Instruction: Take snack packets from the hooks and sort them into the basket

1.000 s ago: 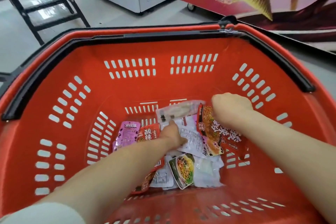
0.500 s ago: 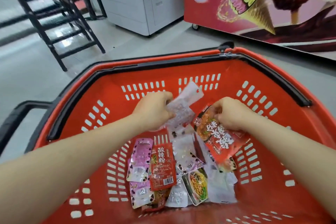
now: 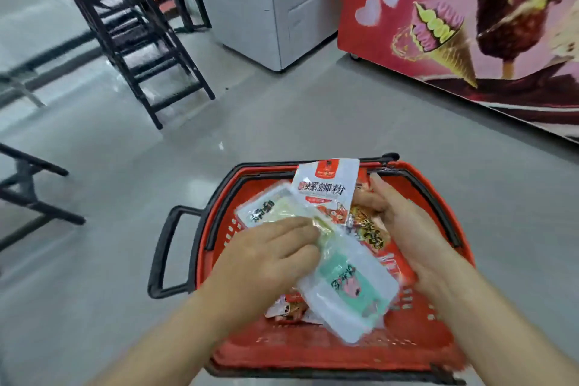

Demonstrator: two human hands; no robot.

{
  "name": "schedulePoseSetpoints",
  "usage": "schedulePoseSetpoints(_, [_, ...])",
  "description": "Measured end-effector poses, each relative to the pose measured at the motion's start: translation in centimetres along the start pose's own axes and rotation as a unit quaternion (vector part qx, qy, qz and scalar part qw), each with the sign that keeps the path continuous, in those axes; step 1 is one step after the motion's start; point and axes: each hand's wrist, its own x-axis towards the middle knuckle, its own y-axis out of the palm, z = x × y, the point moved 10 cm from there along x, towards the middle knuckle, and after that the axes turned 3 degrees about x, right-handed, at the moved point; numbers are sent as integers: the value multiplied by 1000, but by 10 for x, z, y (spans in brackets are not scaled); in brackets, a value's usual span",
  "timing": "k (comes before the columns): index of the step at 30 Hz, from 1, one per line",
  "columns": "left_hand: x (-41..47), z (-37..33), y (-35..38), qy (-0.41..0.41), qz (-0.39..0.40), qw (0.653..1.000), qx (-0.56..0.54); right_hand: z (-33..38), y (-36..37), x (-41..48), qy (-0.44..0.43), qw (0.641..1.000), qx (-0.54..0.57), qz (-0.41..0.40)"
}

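Observation:
A red plastic basket [image 3: 416, 345] with black handles stands on the floor below me. Both hands hold a fan of snack packets above it. My left hand [image 3: 266, 260] grips clear packets with pale green labels [image 3: 347, 288]. A white packet with a red top [image 3: 326, 188] stands upright between the hands. My right hand [image 3: 404, 229] holds a red and orange packet [image 3: 372, 235] from the right side. A few more packets [image 3: 288, 310] lie on the basket floor, mostly hidden by the held ones.
A red ice-cream freezer [image 3: 470, 25] on castors stands at the far right. A grey cabinet [image 3: 266, 3] is behind the basket. Black metal racks [image 3: 134, 41] stand at the left, with bare grey floor [image 3: 282, 122] between.
Both hands have risen out of the basket with several packets gathered between them. The view has pulled back, so the basket looks smaller and lower.

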Motion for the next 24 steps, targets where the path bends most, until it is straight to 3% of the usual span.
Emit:
schedulePoseSetpoints(3, [25, -15, -78, 4, 32, 999, -35, 68, 42, -58, -57, 990, -127, 11])
schedulePoseSetpoints(7, [58, -24, -193, -46, 62, 995, -55, 170, 98, -136, -107, 982, -153, -30])
schedulePoseSetpoints(10, [81, -20, -284, -113, 66, 988, -84, 240, 135, -187, -123, 982, -124, -68])
schedulePoseSetpoints(12, [90, -10, -346, -210, 25, 970, -119, 282, 158, -214, -149, 977, -123, -94])
schedulePoseSetpoints(13, [89, 5, -385, -290, -23, 948, -131, 308, 177, -228, -167, 973, -130, -95])
schedulePoseSetpoints(14, [80, 22, -414, -392, -79, 904, -151, 326, 192, -240, -181, 970, -139, -88])
schedulePoseSetpoints(16, [55, 48, -465, -559, -210, 760, -257, 363, 232, -265, -219, 963, -151, -55])
schedulePoseSetpoints(17, [48, 56, -485, -587, -261, 702, -306, 379, 254, -278, -241, 957, -158, -33])
schedulePoseSetpoints(18, [47, 60, -503, -592, -290, 676, -329, 392, 274, -290, -263, 950, -169, -10])
schedulePoseSetpoints(21, [52, 64, -548, -590, -321, 663, -330, 417, 332, -319, -313, 932, -173, 63])
schedulePoseSetpoints(24, [44, 62, -577, -618, -327, 668, -257, 428, 376, -336, -317, 927, -147, 137])
